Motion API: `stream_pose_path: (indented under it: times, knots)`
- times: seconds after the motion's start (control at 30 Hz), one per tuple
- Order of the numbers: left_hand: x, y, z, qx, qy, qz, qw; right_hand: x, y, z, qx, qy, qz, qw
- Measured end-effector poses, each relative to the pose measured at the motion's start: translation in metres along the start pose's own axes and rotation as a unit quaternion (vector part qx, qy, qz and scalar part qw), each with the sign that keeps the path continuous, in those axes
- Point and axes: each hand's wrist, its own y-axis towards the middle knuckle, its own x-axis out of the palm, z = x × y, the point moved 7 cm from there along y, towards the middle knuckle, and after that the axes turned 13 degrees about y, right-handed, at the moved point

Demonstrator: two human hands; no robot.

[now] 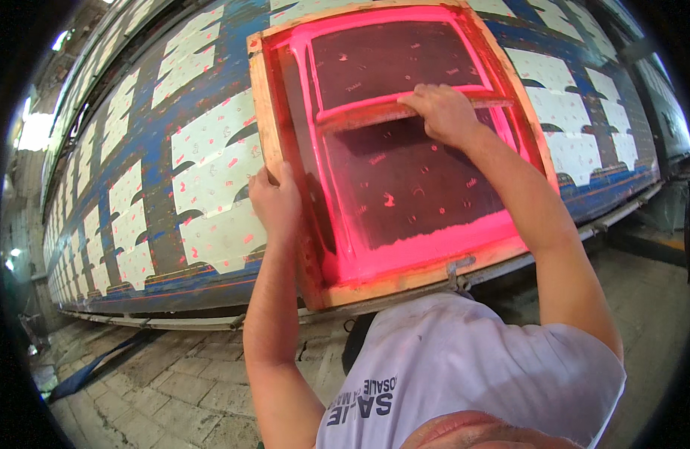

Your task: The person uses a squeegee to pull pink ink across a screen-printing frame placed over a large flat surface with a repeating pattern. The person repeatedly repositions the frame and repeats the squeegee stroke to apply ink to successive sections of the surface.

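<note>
A wooden-framed printing screen [264, 120] lies on a long print table, its mesh dark in the middle and smeared with bright pink ink [427, 251] around the borders. My right hand [444, 112] is closed over the top of a squeegee [367, 118], which spans the screen crosswise a little beyond its middle. Pink ink lines the far side of the squeegee. My left hand [276, 196] grips the left rail of the frame, thumb toward the top of the rail. The squeegee's blade edge is hidden.
Pale cut fabric pieces [217, 176] with small pink prints lie in rows on the blue-and-grey table [146, 97], left and right of the screen. A metal rail [187, 323] runs along the near edge, with a metal bracket [460, 268] by the frame. Paving covers the floor [172, 382].
</note>
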Motion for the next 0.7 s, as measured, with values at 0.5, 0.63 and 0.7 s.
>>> stream_pose_path:
  times: [0.5, 0.63, 0.7]
  knots:
    - [0.009, 0.001, -0.002, -0.038, 0.087, 0.019, 0.995, 0.032, 0.204, 0.198, 0.017, 0.032, 0.023, 0.999]
    - [0.009, 0.001, -0.001, -0.026, 0.086, 0.033, 0.995, 0.020, 0.213, 0.201, 0.036, 0.002, 0.012, 0.999]
    - [0.008, 0.000, 0.000, -0.022, 0.081, 0.035, 0.996, 0.023, 0.217, 0.199, 0.064, -0.046, -0.057, 0.995]
